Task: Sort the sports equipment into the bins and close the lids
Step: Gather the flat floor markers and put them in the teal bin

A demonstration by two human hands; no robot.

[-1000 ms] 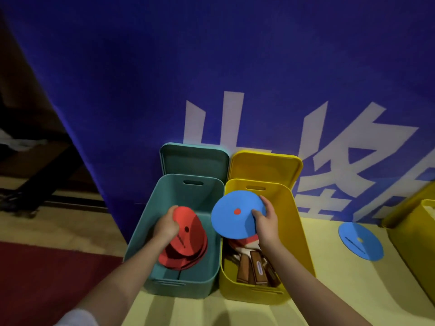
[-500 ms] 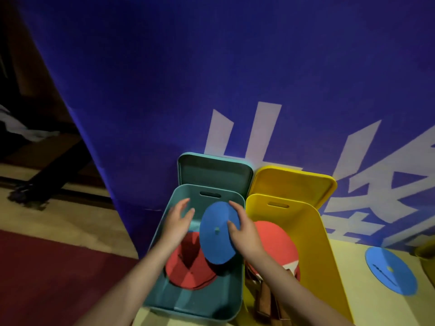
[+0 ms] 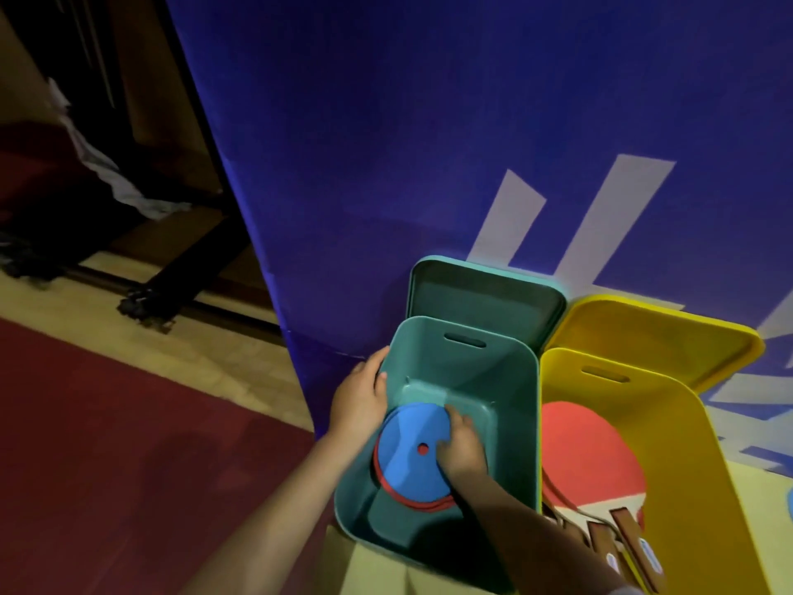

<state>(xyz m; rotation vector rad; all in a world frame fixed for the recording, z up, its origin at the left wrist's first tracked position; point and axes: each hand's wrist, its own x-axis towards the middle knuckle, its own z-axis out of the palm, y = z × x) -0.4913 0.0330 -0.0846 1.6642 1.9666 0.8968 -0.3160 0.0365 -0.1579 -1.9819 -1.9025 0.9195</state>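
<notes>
A blue banner (image 3: 429, 122) stands behind two open bins side by side on the floor. The teal bin (image 3: 528, 423) holds a blue disc (image 3: 407, 461) lying flat on red discs (image 3: 388, 487). The yellow bin (image 3: 729, 487) holds red paddles (image 3: 588, 457). The left hand (image 3: 358, 401) grips the teal bin's left rim. The right hand (image 3: 461, 448) rests on the blue disc, fingers seemingly curled at its edge.

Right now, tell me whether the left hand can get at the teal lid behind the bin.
Probably yes. The left hand grips the teal bin at its left rim, and the teal lid stands open just behind that bin with nothing between them.
</notes>
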